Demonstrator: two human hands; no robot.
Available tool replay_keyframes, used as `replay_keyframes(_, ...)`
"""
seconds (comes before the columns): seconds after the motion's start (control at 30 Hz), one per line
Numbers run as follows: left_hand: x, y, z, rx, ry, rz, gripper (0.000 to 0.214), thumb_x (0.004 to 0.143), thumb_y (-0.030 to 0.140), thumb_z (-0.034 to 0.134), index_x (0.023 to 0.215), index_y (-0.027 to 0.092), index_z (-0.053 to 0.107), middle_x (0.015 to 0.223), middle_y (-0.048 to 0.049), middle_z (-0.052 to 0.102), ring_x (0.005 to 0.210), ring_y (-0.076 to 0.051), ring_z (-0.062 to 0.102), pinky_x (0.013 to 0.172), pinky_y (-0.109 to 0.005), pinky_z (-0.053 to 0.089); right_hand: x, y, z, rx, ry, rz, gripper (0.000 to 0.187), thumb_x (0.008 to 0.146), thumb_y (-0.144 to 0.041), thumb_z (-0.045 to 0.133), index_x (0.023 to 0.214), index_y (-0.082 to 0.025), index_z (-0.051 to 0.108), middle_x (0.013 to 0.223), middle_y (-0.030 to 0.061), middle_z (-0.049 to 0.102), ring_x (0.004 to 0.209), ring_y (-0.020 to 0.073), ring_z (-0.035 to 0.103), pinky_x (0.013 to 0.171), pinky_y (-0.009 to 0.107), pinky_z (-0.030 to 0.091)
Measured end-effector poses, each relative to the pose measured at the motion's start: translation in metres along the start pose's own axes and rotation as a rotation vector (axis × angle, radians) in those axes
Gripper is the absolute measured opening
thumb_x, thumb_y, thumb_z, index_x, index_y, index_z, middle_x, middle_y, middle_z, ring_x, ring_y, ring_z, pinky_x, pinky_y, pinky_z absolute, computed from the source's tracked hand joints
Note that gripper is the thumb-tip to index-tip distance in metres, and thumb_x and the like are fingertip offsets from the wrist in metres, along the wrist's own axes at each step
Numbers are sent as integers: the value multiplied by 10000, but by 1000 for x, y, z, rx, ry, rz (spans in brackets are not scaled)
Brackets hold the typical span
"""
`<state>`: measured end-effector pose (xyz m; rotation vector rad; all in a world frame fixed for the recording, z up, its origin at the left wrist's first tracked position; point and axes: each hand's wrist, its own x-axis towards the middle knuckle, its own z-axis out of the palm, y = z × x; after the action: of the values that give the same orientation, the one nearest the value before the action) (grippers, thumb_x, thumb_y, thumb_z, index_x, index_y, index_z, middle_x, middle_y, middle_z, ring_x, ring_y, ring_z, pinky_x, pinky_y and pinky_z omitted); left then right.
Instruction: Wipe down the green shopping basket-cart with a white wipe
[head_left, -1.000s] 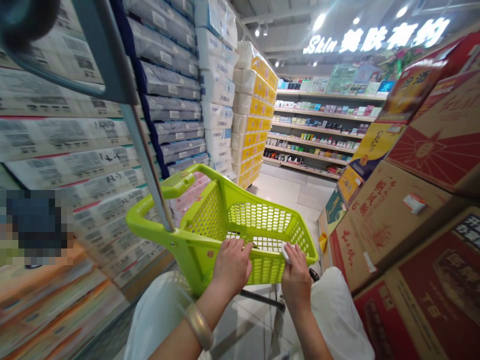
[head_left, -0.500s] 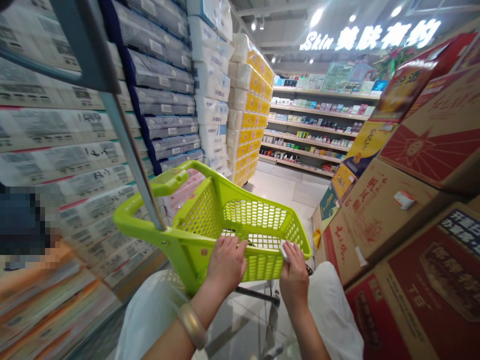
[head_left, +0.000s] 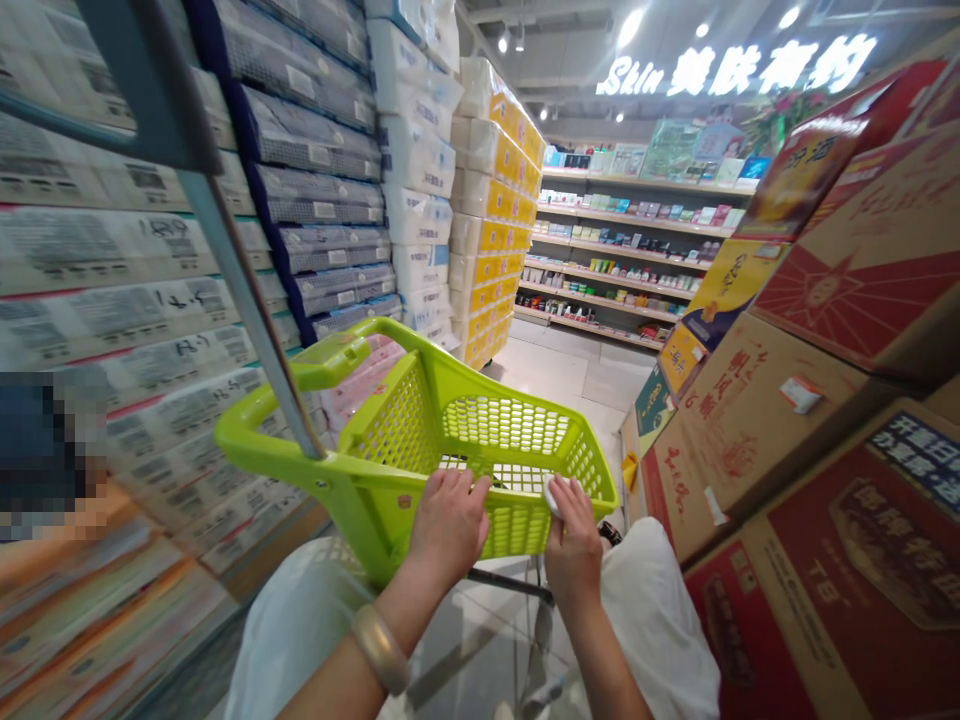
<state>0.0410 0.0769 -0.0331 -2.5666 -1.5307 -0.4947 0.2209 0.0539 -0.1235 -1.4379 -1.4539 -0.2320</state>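
A lime-green plastic shopping cart (head_left: pixel 487 397) with a perforated basket stands tilted in view before my knees. My left hand (head_left: pixel 448 520) is closed over its near rim, fingers curled to the inside; a gold bangle (head_left: pixel 381 650) circles that wrist. Farther right on the same rim rests my right hand (head_left: pixel 574 540), pressing a small white wad (head_left: pixel 551 494), perhaps a folded wipe, under its fingers. Most of the wad is hidden by the fingers. A grey metal pole (head_left: pixel 251 310) with a dark handle rises at the cart's left end.
Stacked packs of paper goods (head_left: pixel 322 210) line the left side. Cardboard cartons (head_left: pixel 780 400) are piled close on the right. Shelves with small boxes and bottles (head_left: pixel 630 240) stand at the back, beyond a tiled floor (head_left: pixel 547 360). A pixelated patch covers something at far left.
My right hand, with the white wad, has slid a little left along the rim, toward my left hand. My left hand keeps its place on the cart. The view has shifted slightly.
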Motion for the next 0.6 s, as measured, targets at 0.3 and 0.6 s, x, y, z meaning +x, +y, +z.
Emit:
replay_keyframes(0.3, -2, 0, -1, -3, -13, 8, 313, 816, 191, 560, 1125, 203, 607, 1006, -83, 631, 996, -263, 520, 959, -413, 340, 1, 0, -1, 34, -32, -25, 455, 889, -99, 386, 1264, -194, 625, 1260, 98, 663, 1294, 252, 524, 1091, 553, 401)
replay_keyframes(0.6, -2, 2, 0, 9, -14, 18, 320, 804, 184, 563, 1121, 195, 600, 1012, -88, 618, 1003, -264, 514, 964, -414, 337, 1, -27, 10, 117, -204, -151, 494, 883, -73, 392, 1302, -236, 597, 1324, 57, 625, 1357, 231, 458, 1104, 507, 404)
